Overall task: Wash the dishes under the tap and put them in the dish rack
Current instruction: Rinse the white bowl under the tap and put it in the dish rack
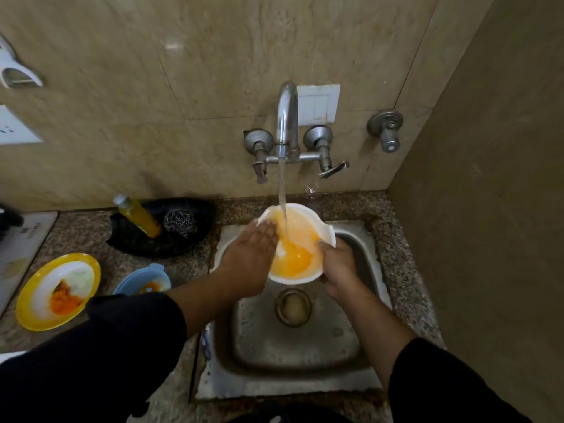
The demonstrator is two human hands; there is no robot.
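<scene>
White bowl (297,239) tilted under tap (287,117), orange-stained.

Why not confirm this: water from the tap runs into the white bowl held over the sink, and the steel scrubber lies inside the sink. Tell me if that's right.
One thing is wrong. The head view shows the steel scrubber in the black tray on the counter left of the sink, not inside it. Water from the tap does run into the held white bowl.

No text can be read here. The flat grey rectangular board (21,239) at the left edge of the table carries a small dark printed mark, too blurred to make out. The white wall plate (15,129) above it shows only tiny dark dots.
</scene>
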